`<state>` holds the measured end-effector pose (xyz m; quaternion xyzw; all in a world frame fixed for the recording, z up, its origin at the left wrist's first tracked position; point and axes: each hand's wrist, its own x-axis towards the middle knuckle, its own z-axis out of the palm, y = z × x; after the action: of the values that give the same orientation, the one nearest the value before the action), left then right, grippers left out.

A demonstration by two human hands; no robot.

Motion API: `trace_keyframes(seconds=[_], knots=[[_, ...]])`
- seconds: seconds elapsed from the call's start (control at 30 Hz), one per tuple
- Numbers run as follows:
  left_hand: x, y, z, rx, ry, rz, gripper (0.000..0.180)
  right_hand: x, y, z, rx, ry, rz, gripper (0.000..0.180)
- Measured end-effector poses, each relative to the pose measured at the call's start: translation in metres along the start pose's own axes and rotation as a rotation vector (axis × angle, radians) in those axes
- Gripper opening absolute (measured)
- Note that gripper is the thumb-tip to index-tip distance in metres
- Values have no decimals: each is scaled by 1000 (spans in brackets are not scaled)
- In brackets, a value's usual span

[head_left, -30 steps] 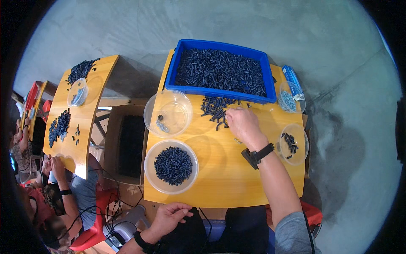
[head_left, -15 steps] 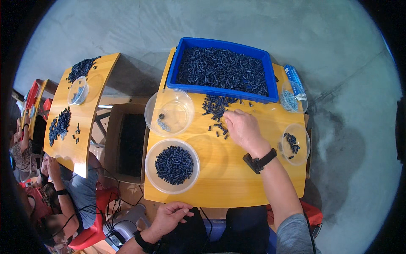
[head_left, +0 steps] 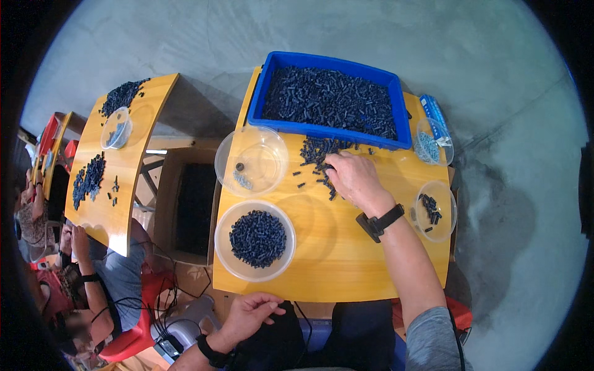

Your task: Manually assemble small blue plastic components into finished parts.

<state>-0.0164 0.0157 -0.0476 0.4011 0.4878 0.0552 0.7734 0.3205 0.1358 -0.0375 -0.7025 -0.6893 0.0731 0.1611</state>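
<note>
1. Right hand point(head_left: 356, 179): one, lowered to the near edge of the heap, fingers bent down. Fingertips hidden from my view; I cannot tell whether a piece is gripped.
2. Left hand point(head_left: 252, 314): one, at the tabletop's point(head_left: 371, 272) near edge, loosely curled, slack. I see nothing held.
3. Heap point(head_left: 315, 148): short black pieces, loose on the tabletop, between tray and right hand, a few strays around. Fault I would expect: pieces rolling or scattering if my fingers rake too hard; two caught as one, since they lie so close.
4. Tray point(head_left: 405, 133): blue, filled with similar pieces, just behind the heap. Risk: a shove from the knuckles could spill more onto the heap.
5. Full bowl point(head_left: 219, 247): black pieces inside, front left. Risk: a careless reach across could tip it.
6. Clear bowl point(head_left: 219, 161): pale bits and one dark ring inside; rim seems to reach past the left edge. Risk: a bump could topple it.
7. Right cup point(head_left: 453, 213): few black pieces, by the right edge. Risk: my forearm, passing near, could knock it off.
8. Back cup point(head_left: 427, 147): pale blue bits, beside the tray. Risk: spillage, should the tray slide sideways.
</note>
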Motion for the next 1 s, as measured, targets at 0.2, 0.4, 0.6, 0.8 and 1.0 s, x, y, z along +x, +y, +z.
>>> trace_keyframes(seconds=[0.2,0.4,0.6,0.8,1.0], knots=[[-2,3,1,-1,9,24,17,-8,-5,-3,9,-38,13,12],[0,3,1,12,4,23,19,-13,1,-4,104,-68,28,16],[1,5,1,18,8,23,18,-13,-1,-3,138,-48,11,16],[0,5,1,12,9,13,18,-9,-2,-5,114,-91,0,16],[0,5,0,10,-1,20,18,-9,2,1,116,-73,-11,12]])
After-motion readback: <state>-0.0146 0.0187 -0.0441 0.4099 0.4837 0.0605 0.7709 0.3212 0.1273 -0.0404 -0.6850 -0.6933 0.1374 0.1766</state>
